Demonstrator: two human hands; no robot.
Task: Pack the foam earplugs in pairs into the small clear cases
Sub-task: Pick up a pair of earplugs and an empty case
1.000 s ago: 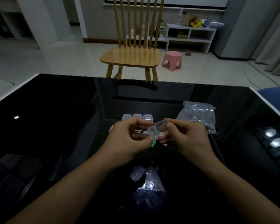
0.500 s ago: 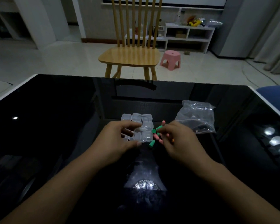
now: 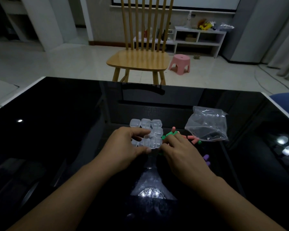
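Hands both low over a glossy black tabletop [image 3: 57,130], working at its middle. Left hand [image 3: 123,147] lies at the near-left edge of a cluster of small clear cases [image 3: 147,130]; thumb and index finger are curled around the nearest case [image 3: 153,141], thumb tip at its near edge, index finger reaching over the cases behind it. Whether the case is lifted or merely touched cannot be told. Cases sit packed together, touching one another, lids apparently closed; contents not resolvable in the dim light. Right hand [image 3: 182,152] is just beside the cluster on its right, palm down, fingers bent toward the loose foam earplugs [image 3: 170,133]; fingertips are hidden behind the knuckles, so whether it pinches an earplug cannot be told. Green and pink earplugs lie scattered directly beyond and under the right fingers; more pink ones [image 3: 193,139] rest further right, against the near edge of a crumpled clear plastic bag [image 3: 207,125]. Two purple earplugs [image 3: 206,158] lie apart, just right of the right hand's knuckles. Bag lies flat on the tabletop, right of everything else. Ceiling light reflects in the surface near the wrists. Beyond the tabletop: wooden slat-back chair [image 3: 137,59], pink stool [image 3: 180,63], white shelf unit [image 3: 198,39].
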